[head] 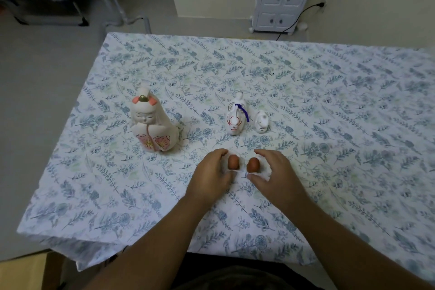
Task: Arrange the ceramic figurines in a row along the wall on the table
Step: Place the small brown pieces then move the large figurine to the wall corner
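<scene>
Two smooth brown-topped figurines [243, 164], one in each hand's [213, 175] half-closed grip [274, 173].

Doll [153, 122] left of two small figurines [236, 117] on table [329, 101].

Two bare forearms enter from bottom edge, no sleeves visible up to frame border. Left hand [211, 172] bare: no ring, watch or glove seen. Right hand [273, 172] likewise bare, no band at wrist. Fingernails short where visible, no polish discernible. Dark garment at bottom centre of view, between forearms, covers torso or lap; colour near black-brown, fabric detail too dim to tell.
</scene>
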`<state>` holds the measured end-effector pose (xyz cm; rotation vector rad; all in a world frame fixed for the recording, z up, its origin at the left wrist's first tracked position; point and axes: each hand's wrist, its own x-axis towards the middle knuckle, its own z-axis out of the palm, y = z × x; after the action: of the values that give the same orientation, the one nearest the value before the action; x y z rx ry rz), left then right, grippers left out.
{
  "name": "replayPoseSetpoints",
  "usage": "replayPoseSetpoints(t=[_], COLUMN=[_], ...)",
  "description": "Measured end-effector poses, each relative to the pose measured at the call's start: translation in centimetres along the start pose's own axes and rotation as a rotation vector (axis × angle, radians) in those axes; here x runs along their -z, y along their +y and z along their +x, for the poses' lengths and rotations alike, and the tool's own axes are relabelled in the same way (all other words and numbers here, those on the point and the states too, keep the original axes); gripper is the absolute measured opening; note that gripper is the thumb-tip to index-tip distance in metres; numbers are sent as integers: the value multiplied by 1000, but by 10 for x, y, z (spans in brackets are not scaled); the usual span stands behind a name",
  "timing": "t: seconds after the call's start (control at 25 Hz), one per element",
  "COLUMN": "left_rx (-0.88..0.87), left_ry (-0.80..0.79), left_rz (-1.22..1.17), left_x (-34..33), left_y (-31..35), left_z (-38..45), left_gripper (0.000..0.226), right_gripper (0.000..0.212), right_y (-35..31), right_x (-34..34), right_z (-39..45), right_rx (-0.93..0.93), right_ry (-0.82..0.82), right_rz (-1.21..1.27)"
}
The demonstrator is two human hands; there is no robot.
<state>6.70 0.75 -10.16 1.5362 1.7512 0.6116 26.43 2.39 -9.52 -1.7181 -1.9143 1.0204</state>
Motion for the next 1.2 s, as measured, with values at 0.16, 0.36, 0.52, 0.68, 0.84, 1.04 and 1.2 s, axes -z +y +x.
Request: replayPoseSetpoints(t=[0.16,0.36,0.52,0.68,0.84,1.04,1.2], left_rx=[-67,-120,-112,-15,15,-110,-166], left_ry=[140,333,488,515,271,204,193], left_rz=[64,221,214,178,20,-60,-157], left_x=[28,78,125,163,182,191,209], left_y=[9,10,-3,-29,-47,-53,-26], left_z=[-27,-49,-55,-38,-1,25,31], left_gripper=[54,57,50,72,85,57,60], right_gripper=[56,47,52,65,64,57,55], right_y=[-31,-89,-140,-183,-201,-211,-220], right_x=[9,-4,-31,-58,-79,-82,-58], right_z=[3,27,47,68,85,92,91], right_rx=[190,367,466,377,250,121,125], right_ry=[61,60,-16,-168,-207,-241,-149], right_rz=[-203,-325,-337,-147,105,313,460])
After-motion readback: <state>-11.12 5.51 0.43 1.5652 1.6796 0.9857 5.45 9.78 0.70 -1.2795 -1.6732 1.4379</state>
